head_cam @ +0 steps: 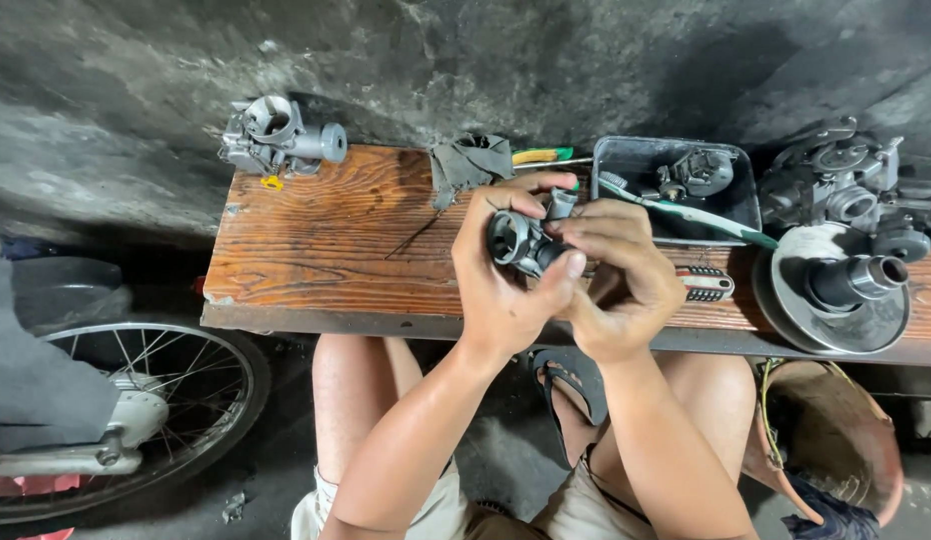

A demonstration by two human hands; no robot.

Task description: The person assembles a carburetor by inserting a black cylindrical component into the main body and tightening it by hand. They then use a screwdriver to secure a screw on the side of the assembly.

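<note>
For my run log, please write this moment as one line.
left hand: grips carburetor | right hand: fingers on it | place: above wooden bench | nearby: grey tray, toothbrush

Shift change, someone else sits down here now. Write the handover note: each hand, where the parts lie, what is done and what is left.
Left hand: gripping the small dark carburetor above the wooden bench.
Right hand: closed on the same carburetor from the right side, fingers over its top.
Other parts: second carburetor at the bench's far left corner; grey rag mid-bench; toothbrush across the dark tray, which holds one more part; pulley disc at right.
Done: cannot tell.
Left: the held carburetor is not yet set down.
</note>
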